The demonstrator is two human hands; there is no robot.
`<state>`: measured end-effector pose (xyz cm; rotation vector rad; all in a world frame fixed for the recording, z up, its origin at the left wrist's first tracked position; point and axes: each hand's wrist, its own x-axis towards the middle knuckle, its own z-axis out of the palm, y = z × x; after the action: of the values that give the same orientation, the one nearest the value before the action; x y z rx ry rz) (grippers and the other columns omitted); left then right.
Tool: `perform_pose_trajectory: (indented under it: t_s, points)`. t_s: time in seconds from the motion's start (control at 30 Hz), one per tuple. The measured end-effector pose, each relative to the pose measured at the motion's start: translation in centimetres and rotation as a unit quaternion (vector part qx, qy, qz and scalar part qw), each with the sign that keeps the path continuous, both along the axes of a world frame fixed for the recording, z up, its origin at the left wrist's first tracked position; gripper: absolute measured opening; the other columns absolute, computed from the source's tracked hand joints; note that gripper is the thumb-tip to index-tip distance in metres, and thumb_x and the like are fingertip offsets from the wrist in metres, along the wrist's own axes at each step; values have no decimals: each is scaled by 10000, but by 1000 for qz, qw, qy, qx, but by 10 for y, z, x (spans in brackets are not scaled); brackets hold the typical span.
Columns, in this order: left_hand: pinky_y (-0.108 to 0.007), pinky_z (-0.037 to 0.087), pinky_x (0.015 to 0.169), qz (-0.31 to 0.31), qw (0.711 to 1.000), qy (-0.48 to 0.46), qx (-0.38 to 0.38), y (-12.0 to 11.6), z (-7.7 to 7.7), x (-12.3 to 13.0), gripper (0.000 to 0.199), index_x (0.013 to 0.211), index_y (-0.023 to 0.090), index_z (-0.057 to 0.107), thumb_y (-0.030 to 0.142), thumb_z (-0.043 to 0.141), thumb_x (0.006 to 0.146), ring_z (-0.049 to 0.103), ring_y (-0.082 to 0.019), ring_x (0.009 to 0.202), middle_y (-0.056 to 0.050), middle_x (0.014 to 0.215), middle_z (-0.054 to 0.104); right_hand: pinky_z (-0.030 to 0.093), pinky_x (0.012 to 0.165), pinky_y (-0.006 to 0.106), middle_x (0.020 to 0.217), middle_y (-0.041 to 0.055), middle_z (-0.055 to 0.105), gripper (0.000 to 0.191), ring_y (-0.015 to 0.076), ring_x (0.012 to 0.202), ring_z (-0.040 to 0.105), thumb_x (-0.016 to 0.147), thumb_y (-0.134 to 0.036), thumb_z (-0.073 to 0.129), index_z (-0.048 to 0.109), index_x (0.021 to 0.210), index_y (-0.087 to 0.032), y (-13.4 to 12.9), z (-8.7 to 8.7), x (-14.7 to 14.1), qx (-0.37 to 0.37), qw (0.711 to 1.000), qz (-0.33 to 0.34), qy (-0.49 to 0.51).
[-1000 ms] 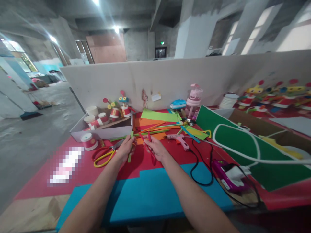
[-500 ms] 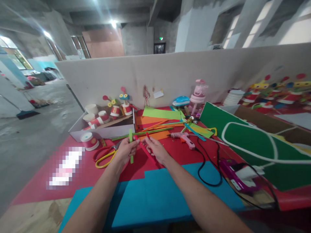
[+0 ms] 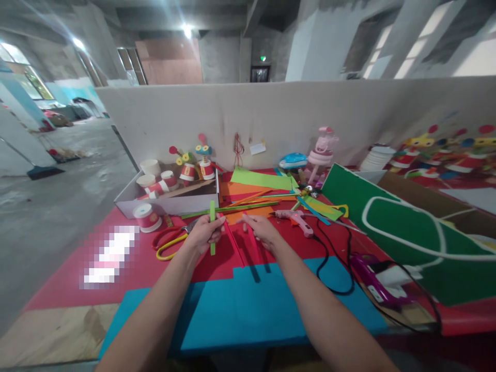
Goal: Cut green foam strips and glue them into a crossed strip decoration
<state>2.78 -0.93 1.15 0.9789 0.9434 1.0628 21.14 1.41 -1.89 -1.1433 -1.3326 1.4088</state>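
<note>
My left hand is closed around a light green paper strip, which stands roughly upright. A red paper strip also runs from its fingertips, slanting down to the right. Over the red tabletop my right hand pinches another red strip, hanging downward. The two hands are a short way apart. Scissors with red and yellow handles lie beside my left wrist. To the right of my right hand rests a pink glue gun.
A white box holds paper cups and cup figures at the back left. Coloured paper strips and sheets lie behind the hands. Blue paper covers the front edge. A purple power strip, black cords and a green board occupy the right.
My right hand has moved right, away from my left, so the two red strips are now apart. The left hand keeps its hold. The view has shifted slightly.
</note>
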Motion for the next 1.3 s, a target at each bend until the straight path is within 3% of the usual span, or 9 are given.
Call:
perform_pose_trajectory:
  t_s: [0.17, 0.23, 0.33, 0.4, 0.47, 0.6, 0.8, 0.97, 1.3]
  points:
    - [-160, 148, 318, -12, 1000, -2, -6, 1, 0, 0, 313, 708, 155, 482, 332, 735, 660, 295, -12, 316, 16, 547, 574, 516, 560, 230, 701, 14, 579, 211, 101, 575, 579, 860, -381, 571, 573, 814, -175, 12, -9, -13, -62, 963, -107, 240]
    - [-160, 146, 312, -9, 1000, -10, 0, 2, -1, -1, 316, 699, 151, 484, 356, 723, 677, 300, -14, 319, 5, 570, 587, 555, 636, 265, 767, 37, 602, 198, 127, 657, 638, 860, -364, 582, 531, 802, -181, 14, -10, -14, -76, 955, -127, 258]
    - [-158, 151, 310, -4, 1000, -14, 13, 4, -3, -3, 332, 690, 151, 479, 385, 714, 694, 295, -13, 321, 9, 574, 581, 559, 586, 256, 812, 36, 615, 177, 104, 578, 621, 851, -343, 597, 543, 829, -176, 9, -8, -15, -77, 967, -140, 196]
    - [-156, 153, 313, -9, 1000, -10, 18, 5, -5, -3, 334, 717, 152, 490, 399, 715, 699, 286, -11, 320, 22, 560, 566, 526, 510, 217, 760, 21, 616, 196, 74, 493, 564, 850, -356, 595, 587, 828, -161, 3, -5, -17, -62, 982, -102, 145]
    - [-155, 155, 317, -14, 1000, -4, 24, 5, -6, -4, 337, 762, 154, 511, 420, 710, 708, 281, -12, 321, 39, 537, 538, 495, 476, 192, 697, 22, 625, 267, 66, 462, 534, 862, -398, 569, 625, 808, -142, -5, 0, -19, -57, 991, -8, 122]
    - [-156, 149, 325, -31, 999, 17, 35, 3, -6, -2, 349, 830, 154, 543, 449, 696, 723, 263, -14, 322, 72, 491, 460, 517, 517, 221, 643, 10, 639, 284, 88, 479, 562, 876, -427, 543, 632, 911, -160, -16, 5, -21, -81, 973, 136, 168]
    - [-156, 145, 328, -35, 998, 40, 38, 2, -6, -1, 355, 830, 150, 559, 455, 700, 717, 248, -15, 328, 86, 470, 404, 523, 508, 207, 625, -30, 591, 253, 64, 472, 526, 794, -376, 670, 618, 903, -154, -14, 0, -20, -74, 964, 166, 195]
    - [-156, 139, 338, -2, 998, 40, 45, 5, -5, -6, 340, 804, 158, 539, 447, 698, 723, 239, -5, 333, 80, 491, 426, 539, 515, 218, 609, -36, 598, 279, 64, 468, 535, 703, -348, 755, 591, 820, -154, -14, -6, -25, -55, 974, 123, 185]
    - [-160, 157, 351, -1, 998, 54, 40, 3, -5, -3, 351, 766, 145, 539, 313, 799, 601, 262, -7, 341, 97, 454, 390, 516, 537, 218, 666, 12, 668, 306, 86, 505, 596, 689, -385, 753, 595, 803, -150, -15, -4, -26, -27, 976, 130, 174]
